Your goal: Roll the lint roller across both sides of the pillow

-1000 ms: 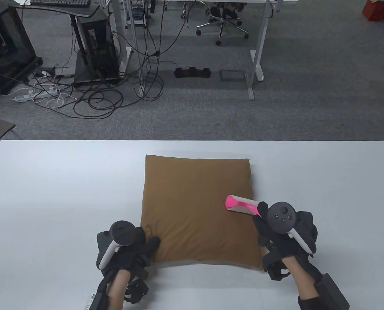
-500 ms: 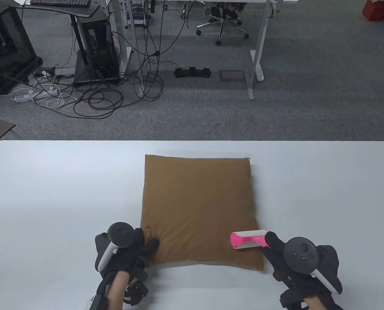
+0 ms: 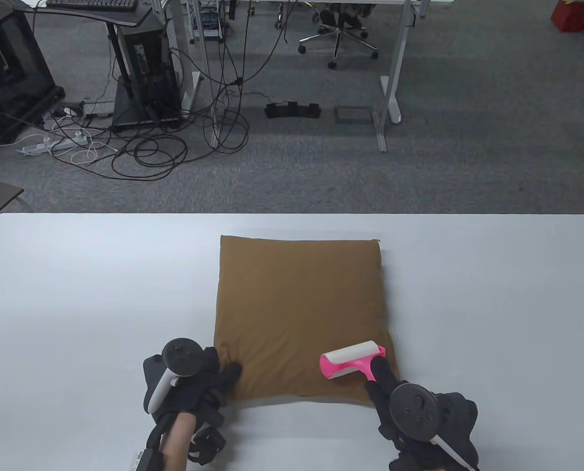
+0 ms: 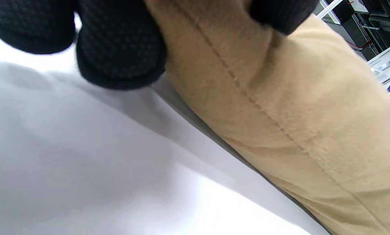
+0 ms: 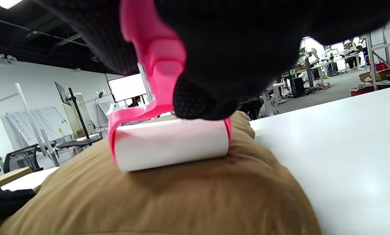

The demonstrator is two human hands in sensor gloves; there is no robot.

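A brown pillow lies flat on the white table. My right hand grips the pink handle of a lint roller, whose white roll rests on the pillow near its near right corner. The right wrist view shows the roll touching the brown fabric. My left hand holds the pillow's near left corner, thumb on top. In the left wrist view its fingers pinch the pillow's seamed edge.
The pillow sits in the middle of the table, with bare white surface to its left, right and far side. The table's far edge borders a grey carpeted floor with cables, desks and an office chair.
My right hand drew the lint roller down the pillow's right side toward me, then turned it and shifted left at the near edge. My left hand stayed on the corner.
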